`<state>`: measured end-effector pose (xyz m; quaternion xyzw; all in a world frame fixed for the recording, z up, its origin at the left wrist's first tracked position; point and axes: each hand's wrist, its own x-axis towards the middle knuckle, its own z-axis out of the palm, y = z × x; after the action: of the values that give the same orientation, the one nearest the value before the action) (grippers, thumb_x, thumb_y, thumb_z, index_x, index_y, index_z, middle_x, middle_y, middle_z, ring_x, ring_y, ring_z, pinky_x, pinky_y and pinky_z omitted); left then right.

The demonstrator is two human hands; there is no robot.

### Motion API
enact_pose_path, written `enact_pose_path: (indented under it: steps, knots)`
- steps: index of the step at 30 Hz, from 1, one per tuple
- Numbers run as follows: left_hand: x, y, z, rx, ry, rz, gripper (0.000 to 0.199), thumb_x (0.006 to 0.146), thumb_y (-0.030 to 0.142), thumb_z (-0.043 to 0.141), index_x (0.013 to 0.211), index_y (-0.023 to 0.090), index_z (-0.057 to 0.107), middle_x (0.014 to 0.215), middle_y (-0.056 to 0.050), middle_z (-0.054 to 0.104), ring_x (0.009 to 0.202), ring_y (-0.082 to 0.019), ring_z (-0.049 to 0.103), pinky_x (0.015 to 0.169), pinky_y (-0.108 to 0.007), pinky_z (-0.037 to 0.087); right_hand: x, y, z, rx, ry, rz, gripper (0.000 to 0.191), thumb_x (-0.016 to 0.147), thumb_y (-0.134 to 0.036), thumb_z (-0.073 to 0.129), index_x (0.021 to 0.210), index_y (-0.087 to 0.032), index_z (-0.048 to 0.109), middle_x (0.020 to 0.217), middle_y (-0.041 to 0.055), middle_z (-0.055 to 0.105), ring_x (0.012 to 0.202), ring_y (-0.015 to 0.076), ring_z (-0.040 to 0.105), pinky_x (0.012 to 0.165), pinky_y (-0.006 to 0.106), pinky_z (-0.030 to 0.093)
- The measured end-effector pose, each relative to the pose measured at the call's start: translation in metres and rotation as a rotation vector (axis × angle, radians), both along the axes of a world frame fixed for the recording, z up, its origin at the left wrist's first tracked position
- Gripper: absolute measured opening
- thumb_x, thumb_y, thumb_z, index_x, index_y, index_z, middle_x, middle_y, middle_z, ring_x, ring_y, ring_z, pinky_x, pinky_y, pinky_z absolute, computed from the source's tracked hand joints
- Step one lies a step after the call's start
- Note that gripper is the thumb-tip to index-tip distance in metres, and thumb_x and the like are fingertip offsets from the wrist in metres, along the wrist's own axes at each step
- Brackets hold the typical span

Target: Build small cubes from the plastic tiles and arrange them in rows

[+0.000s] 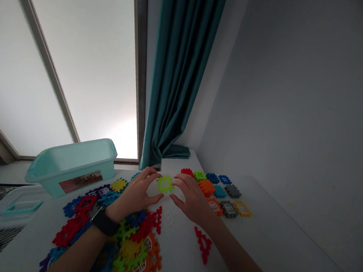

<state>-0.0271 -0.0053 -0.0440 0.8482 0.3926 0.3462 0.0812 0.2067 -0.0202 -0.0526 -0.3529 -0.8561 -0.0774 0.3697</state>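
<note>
Head cam view, looking fwd & down: tall frosted window (pixel 80 69) fills upper L, teal curtain (pixel 180 69) hangs just beside it, grey wall (pixel 297 99) runs down R side. White table (pixel 270 247) takes up lower frame. Near its far L corner sits mint plastic bin (pixel 72 167), w/ printed label (pixel 80 181) on its side; clear plastic lid (pixel 12 210) lies off to L of the bin.

Big heap of multicolour interlocking plastic pieces (pixel 128 249) spreads around & under L forearm (pixel 74 253). Neater group of approx 10 similar pieces (pixel 206 187) sits R of the hands, some w/ window shapes. Red triangular strip (pixel 202 244) lies apart, near R wrist (pixel 210 222); small white window insert (pixel 168 218) lies btwn the hands & heap. Black watch (pixel 104 222) sits on L wrist.

L hand (pixel 134 193) & R hand (pixel 192 199) face each other, fingers curved, narrow gap btwn them. Lime-green notched piece (pixel 165 184) sits in that gap, its L & R edges at or v. near the fingertips; can't tell if it's gripped or just touched. Looks light, stiff, thin; prob. not fragile. Best held by its notched edges, btwn thumb & 1st finger; smooth plastic may slip a bit.
</note>
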Motion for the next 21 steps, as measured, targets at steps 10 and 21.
enact_pose_path:
  steps: [10,21]
  knots:
    - [-0.0056,-0.0017,0.0003,0.207,0.037,-0.052,0.053,0.085,0.029,0.072,0.135,0.023,0.055,0.120,-0.012,0.057,0.107,-0.027,0.062,0.094,-0.040,0.056,0.0035,-0.0009,0.0089,-0.063,0.038,0.105,0.026,0.095,-0.023,0.060,0.120,-0.022,0.054,0.128,0.0123,0.063,0.125,0.0274,0.057,0.105,0.053,0.051]
    - [-0.0019,-0.0037,0.0013,0.211,0.044,-0.053,0.054,0.083,0.028,0.073,0.134,0.023,0.055,0.118,-0.011,0.058,0.108,-0.027,0.062,0.096,-0.041,0.055,0.0012,-0.0031,0.0072,-0.027,0.023,0.057,0.024,0.092,-0.019,0.061,0.115,-0.022,0.056,0.127,0.0121,0.063,0.123,0.0268,0.057,0.105,0.051,0.050]
